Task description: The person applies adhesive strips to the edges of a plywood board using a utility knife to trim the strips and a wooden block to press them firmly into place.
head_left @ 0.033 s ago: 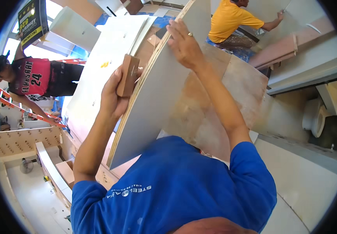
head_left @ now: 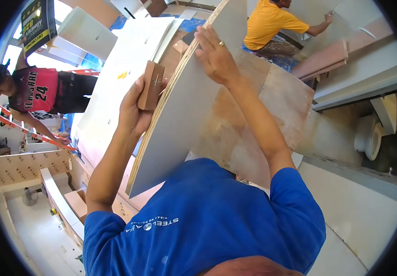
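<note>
I hold a large grey-faced plywood panel [head_left: 180, 119] tilted on edge in front of me. My right hand [head_left: 214, 55], with a ring on one finger, grips the panel's upper edge. My left hand [head_left: 131, 112] holds a small brown wooden block [head_left: 151, 85] pressed against the panel's left, raw plywood edge. My blue shirt fills the lower middle of the view and hides the panel's bottom end.
A brown plywood sheet [head_left: 262, 106] lies behind the panel, and white boards [head_left: 115, 69] lean to its left. One person in a yellow shirt [head_left: 267, 23] works at the top; another in a red and black jersey [head_left: 37, 89] bends by an orange ladder [head_left: 23, 129]. A white fixture [head_left: 368, 138] stands at right.
</note>
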A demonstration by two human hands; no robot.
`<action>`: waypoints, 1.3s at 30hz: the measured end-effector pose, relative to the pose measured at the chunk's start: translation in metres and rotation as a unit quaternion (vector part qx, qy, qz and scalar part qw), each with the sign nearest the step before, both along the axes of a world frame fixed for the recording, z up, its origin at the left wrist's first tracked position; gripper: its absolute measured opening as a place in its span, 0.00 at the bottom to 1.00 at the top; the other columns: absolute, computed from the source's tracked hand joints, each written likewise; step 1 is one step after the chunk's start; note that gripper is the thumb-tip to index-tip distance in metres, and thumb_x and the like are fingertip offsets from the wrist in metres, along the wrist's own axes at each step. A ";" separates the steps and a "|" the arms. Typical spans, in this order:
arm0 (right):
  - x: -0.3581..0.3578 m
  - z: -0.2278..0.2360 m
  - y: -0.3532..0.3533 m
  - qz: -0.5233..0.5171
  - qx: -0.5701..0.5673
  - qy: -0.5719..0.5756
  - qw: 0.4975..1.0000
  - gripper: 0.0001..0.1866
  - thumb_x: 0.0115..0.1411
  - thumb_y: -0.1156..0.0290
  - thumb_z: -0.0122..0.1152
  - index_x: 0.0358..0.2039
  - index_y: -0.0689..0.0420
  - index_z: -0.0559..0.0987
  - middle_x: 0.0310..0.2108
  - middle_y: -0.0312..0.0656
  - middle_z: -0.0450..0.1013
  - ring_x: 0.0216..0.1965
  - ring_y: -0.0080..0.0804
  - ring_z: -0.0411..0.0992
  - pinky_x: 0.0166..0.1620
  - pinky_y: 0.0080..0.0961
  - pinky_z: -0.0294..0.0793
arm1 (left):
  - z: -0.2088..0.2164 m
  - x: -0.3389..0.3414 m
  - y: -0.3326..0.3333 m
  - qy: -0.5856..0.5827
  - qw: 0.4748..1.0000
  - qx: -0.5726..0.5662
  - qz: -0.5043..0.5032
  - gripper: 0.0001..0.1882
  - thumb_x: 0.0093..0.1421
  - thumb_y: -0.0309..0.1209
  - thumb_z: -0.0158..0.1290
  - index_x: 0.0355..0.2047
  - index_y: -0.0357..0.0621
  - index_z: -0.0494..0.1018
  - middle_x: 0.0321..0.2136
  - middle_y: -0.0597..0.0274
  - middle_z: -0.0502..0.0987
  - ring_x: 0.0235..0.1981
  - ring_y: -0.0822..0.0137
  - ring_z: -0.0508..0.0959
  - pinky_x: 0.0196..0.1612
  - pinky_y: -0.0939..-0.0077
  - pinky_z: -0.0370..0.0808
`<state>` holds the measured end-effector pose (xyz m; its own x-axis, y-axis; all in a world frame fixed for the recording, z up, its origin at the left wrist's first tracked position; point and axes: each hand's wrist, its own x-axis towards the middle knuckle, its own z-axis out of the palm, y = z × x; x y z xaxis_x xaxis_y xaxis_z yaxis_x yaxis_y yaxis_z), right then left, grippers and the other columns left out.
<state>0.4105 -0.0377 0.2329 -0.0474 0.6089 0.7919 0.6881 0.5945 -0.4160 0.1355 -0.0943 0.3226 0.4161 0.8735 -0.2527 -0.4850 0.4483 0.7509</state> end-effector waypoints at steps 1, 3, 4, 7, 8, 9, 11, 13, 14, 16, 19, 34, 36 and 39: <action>-0.014 0.003 -0.014 0.011 -0.007 -0.012 1.000 0.24 0.69 0.66 0.55 0.62 0.65 0.73 0.66 0.55 0.67 0.71 0.59 0.59 0.70 0.47 0.61 | -0.003 -0.006 0.002 0.000 1.000 -0.003 0.000 0.31 0.73 0.44 0.50 0.64 0.30 0.62 0.55 0.39 0.74 0.57 0.50 0.77 0.65 0.57 0.73; -0.037 0.012 -0.034 0.029 -0.021 -0.037 0.999 0.23 0.70 0.68 0.54 0.62 0.66 0.73 0.68 0.55 0.65 0.72 0.60 0.58 0.71 0.46 0.59 | -0.006 -0.018 0.010 -0.001 1.000 -0.008 -0.003 0.30 0.75 0.45 0.46 0.66 0.33 0.61 0.57 0.39 0.73 0.58 0.50 0.76 0.67 0.58 0.72; -0.047 0.017 -0.045 0.035 -0.024 -0.036 0.998 0.24 0.69 0.68 0.54 0.62 0.67 0.72 0.67 0.56 0.66 0.71 0.60 0.58 0.71 0.46 0.60 | -0.009 -0.022 0.012 -0.002 1.000 -0.010 -0.006 0.31 0.75 0.46 0.46 0.66 0.33 0.62 0.56 0.39 0.74 0.58 0.50 0.76 0.66 0.58 0.72; -0.067 0.023 -0.074 0.011 -0.057 -0.045 0.997 0.26 0.69 0.67 0.55 0.63 0.68 0.71 0.69 0.57 0.63 0.72 0.61 0.56 0.71 0.47 0.59 | -0.008 -0.036 0.008 -0.018 0.999 -0.018 -0.029 0.31 0.75 0.47 0.46 0.65 0.33 0.62 0.55 0.41 0.75 0.58 0.51 0.77 0.65 0.58 0.73; -0.071 0.025 -0.081 0.008 -0.066 -0.046 0.997 0.26 0.69 0.66 0.55 0.63 0.68 0.71 0.69 0.58 0.62 0.73 0.62 0.55 0.71 0.47 0.58 | -0.005 -0.040 0.000 -0.033 0.998 -0.022 -0.044 0.31 0.75 0.48 0.45 0.65 0.33 0.62 0.54 0.42 0.76 0.58 0.51 0.77 0.65 0.58 0.73; -0.074 0.027 -0.088 0.005 -0.075 -0.048 0.996 0.27 0.69 0.66 0.56 0.64 0.68 0.70 0.70 0.58 0.61 0.73 0.62 0.54 0.72 0.48 0.57 | -0.003 -0.045 -0.007 -0.048 0.997 -0.026 -0.058 0.31 0.75 0.48 0.45 0.65 0.33 0.63 0.54 0.42 0.76 0.58 0.51 0.77 0.64 0.58 0.73; -0.090 0.028 -0.105 0.008 -0.095 -0.042 0.995 0.29 0.69 0.65 0.56 0.65 0.68 0.68 0.71 0.59 0.59 0.73 0.63 0.53 0.72 0.49 0.56 | -0.017 -0.060 -0.017 -0.044 0.997 -0.026 -0.063 0.32 0.74 0.49 0.45 0.65 0.33 0.63 0.54 0.43 0.77 0.58 0.51 0.77 0.64 0.57 0.72; -0.109 0.030 -0.121 0.017 -0.112 -0.030 0.993 0.30 0.69 0.64 0.56 0.66 0.68 0.67 0.72 0.59 0.57 0.74 0.64 0.51 0.73 0.49 0.54 | -0.033 -0.077 -0.029 -0.082 0.992 -0.042 -0.082 0.31 0.75 0.48 0.46 0.65 0.34 0.64 0.53 0.43 0.78 0.59 0.52 0.77 0.63 0.57 0.73; -0.119 0.033 -0.130 0.023 -0.120 -0.041 0.992 0.31 0.69 0.64 0.56 0.67 0.68 0.66 0.72 0.59 0.56 0.74 0.64 0.51 0.73 0.49 0.54 | -0.037 -0.086 -0.035 -0.101 0.990 -0.039 -0.088 0.31 0.74 0.49 0.46 0.64 0.35 0.65 0.55 0.44 0.77 0.58 0.53 0.77 0.63 0.57 0.72; -0.141 0.040 -0.150 0.038 -0.136 -0.064 0.988 0.32 0.69 0.63 0.57 0.67 0.68 0.66 0.73 0.60 0.55 0.74 0.64 0.51 0.73 0.50 0.54 | -0.042 -0.100 -0.050 -0.147 0.984 -0.058 -0.083 0.31 0.74 0.49 0.47 0.64 0.35 0.66 0.55 0.45 0.77 0.57 0.53 0.77 0.63 0.57 0.73; -0.168 0.040 -0.177 0.081 -0.153 -0.035 0.984 0.32 0.68 0.62 0.58 0.67 0.68 0.65 0.73 0.63 0.54 0.74 0.65 0.51 0.73 0.50 0.53 | -0.049 -0.118 -0.069 -0.183 0.977 -0.079 -0.071 0.32 0.73 0.50 0.49 0.64 0.35 0.66 0.55 0.45 0.77 0.56 0.54 0.78 0.62 0.58 0.75; -0.246 0.036 -0.257 0.069 -0.215 0.190 0.956 0.46 0.67 0.48 0.61 0.74 0.64 0.55 0.76 0.63 0.44 0.76 0.61 0.45 0.75 0.48 0.47 | -0.065 -0.127 -0.088 -0.218 0.974 -0.042 -0.035 0.28 0.72 0.45 0.51 0.61 0.34 0.68 0.52 0.45 0.79 0.53 0.56 0.80 0.59 0.60 0.77; -0.238 0.060 -0.238 0.054 -0.159 0.141 0.976 0.46 0.66 0.49 0.64 0.73 0.63 0.57 0.74 0.62 0.49 0.75 0.60 0.49 0.74 0.48 0.49 | -0.063 -0.128 -0.091 -0.214 0.975 -0.055 -0.022 0.28 0.71 0.44 0.52 0.61 0.34 0.68 0.50 0.45 0.80 0.52 0.55 0.80 0.58 0.60 0.78; -0.230 0.075 -0.217 0.072 -0.125 0.090 0.985 0.45 0.63 0.53 0.68 0.72 0.61 0.59 0.72 0.58 0.56 0.73 0.58 0.54 0.73 0.47 0.52 | -0.045 -0.123 -0.104 -0.229 0.971 -0.067 -0.008 0.26 0.70 0.37 0.55 0.61 0.33 0.67 0.49 0.45 0.80 0.51 0.56 0.81 0.58 0.62 0.77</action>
<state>0.1808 -0.2551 0.3076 -0.0201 0.7833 0.6213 0.5062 0.5439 -0.6693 0.0129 -0.1980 0.2775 0.5251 0.8378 -0.1492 -0.7460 0.5376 0.3932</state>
